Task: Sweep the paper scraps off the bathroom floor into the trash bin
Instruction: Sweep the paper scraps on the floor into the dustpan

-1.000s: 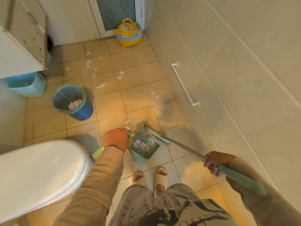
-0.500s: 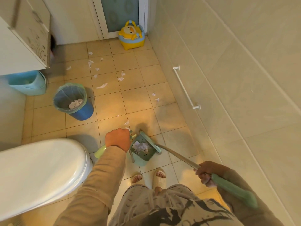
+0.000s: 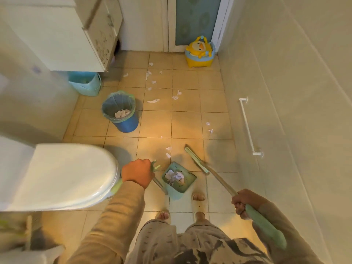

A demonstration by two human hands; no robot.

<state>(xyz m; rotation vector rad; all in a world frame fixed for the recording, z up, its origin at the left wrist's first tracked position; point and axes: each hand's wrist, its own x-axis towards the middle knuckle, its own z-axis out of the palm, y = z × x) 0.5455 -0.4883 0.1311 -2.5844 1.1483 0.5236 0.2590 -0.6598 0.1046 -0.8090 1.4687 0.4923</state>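
My left hand [image 3: 138, 173] grips the handle of a green dustpan [image 3: 187, 184] that rests on the floor in front of my feet and holds several white paper scraps. My right hand [image 3: 242, 202] grips the green-handled broom [image 3: 219, 180]; the broom head [image 3: 196, 160] lies just right of and beyond the dustpan. Two scraps [image 3: 168, 151] lie just ahead of the pan, two more scraps [image 3: 209, 127] near the right wall, and several scraps [image 3: 153, 101] farther back. The blue trash bin [image 3: 122, 111], lined with a green bag, stands to the left with crumpled paper inside.
A white toilet [image 3: 57, 174] fills the near left. A white cabinet [image 3: 62, 31] hangs at the far left above a light blue bin [image 3: 85, 82]. A yellow duck potty [image 3: 200, 52] sits by the door. A white rail [image 3: 247, 126] runs along the right wall.
The broom head has swung away from the dustpan's mouth, out to the right and forward. The dustpan and my left hand stay in place. The view has tilted up slightly.
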